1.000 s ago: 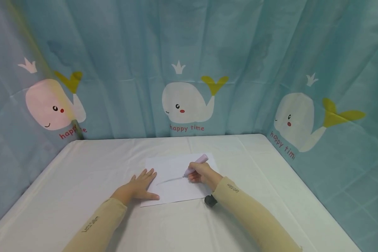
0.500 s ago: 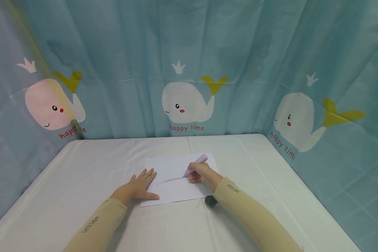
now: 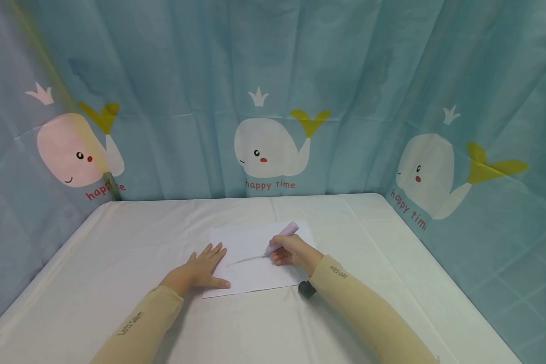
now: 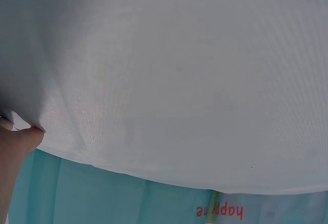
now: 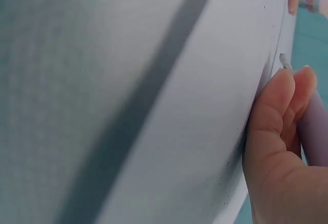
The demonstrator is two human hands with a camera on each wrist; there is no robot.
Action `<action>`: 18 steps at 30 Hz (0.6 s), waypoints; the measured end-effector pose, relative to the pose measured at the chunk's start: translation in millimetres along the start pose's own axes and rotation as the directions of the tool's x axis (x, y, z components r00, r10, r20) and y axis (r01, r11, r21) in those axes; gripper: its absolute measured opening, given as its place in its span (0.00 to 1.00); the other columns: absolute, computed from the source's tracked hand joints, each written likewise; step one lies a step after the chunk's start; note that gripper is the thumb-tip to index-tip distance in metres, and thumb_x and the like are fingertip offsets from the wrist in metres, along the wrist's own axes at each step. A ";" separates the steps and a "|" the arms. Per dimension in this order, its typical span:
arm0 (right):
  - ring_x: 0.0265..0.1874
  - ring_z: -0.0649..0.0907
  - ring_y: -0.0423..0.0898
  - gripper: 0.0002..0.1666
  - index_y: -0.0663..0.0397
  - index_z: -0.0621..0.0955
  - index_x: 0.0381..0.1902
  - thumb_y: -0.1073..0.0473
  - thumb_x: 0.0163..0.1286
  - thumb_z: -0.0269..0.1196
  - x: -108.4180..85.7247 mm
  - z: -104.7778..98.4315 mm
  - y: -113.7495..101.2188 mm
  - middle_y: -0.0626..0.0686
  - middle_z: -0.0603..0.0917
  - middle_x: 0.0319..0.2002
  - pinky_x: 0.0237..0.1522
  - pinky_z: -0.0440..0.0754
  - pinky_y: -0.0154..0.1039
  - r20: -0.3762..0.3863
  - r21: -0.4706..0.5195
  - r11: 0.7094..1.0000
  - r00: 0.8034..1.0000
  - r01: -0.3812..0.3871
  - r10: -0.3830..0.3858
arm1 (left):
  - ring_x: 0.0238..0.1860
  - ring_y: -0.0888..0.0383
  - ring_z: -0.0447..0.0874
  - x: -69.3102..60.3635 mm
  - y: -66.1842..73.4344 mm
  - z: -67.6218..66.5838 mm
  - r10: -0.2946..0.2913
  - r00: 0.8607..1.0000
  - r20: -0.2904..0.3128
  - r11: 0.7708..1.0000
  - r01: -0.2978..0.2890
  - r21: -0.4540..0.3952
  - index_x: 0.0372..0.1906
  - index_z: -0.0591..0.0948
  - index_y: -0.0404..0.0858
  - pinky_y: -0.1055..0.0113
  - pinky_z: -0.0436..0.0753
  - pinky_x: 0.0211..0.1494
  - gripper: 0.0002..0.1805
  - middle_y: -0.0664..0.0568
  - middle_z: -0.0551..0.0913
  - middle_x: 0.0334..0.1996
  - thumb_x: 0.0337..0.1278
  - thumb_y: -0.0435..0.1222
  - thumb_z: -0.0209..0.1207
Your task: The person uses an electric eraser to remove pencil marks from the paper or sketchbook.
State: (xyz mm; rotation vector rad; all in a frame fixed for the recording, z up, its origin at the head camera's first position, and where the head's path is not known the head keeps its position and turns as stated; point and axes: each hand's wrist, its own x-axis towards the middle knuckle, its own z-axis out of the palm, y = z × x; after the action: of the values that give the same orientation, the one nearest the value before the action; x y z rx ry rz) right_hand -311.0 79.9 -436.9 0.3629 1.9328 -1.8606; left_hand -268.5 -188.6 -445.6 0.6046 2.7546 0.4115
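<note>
A white sheet of paper [image 3: 255,278] lies on the table, with a thin grey-blue line [image 3: 244,261] drawn across its middle. The left hand [image 3: 200,270] rests spread on the paper's left side, fingers apart; in the left wrist view only part of that hand [image 4: 18,147] shows at the left edge. The right hand [image 3: 291,251] pinches a light purple pen [image 3: 288,229], its tip at the line's right end. In the right wrist view the right hand [image 5: 282,147] holds the pen [image 5: 313,126] between thumb and fingers, beside its dark tip.
A small black object [image 3: 306,289] sits at the paper's near right edge, partly behind the right sleeve [image 3: 368,308]. The table wears a white cloth [image 3: 118,253]. Blue curtains [image 3: 177,151] with printed whales stand behind and on both sides.
The right hand and pen have shifted very slightly to the left, and the pen's upper end has moved the same way. The left hand has stayed in place.
</note>
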 end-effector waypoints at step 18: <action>0.12 0.77 0.41 0.07 0.66 0.77 0.33 0.65 0.59 0.62 -0.8 3.6 -1.8 0.54 0.79 0.16 0.18 0.78 0.32 -0.098 0.030 0.999 0.995 -0.010 0.013 | 0.74 0.33 0.40 1.9 -2.1 1.8 -0.002 1.000 0.001 1.000 0.002 0.004 0.74 0.56 0.30 0.29 0.42 0.66 0.60 0.34 0.48 0.75 0.45 0.63 0.66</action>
State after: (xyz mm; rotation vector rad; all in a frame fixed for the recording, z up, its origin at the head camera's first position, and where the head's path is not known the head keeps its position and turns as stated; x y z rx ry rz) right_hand -310.6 76.3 -434.9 0.4822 1.9639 -1.8981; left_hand -270.2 -189.2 -448.4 0.6030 2.7555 0.4058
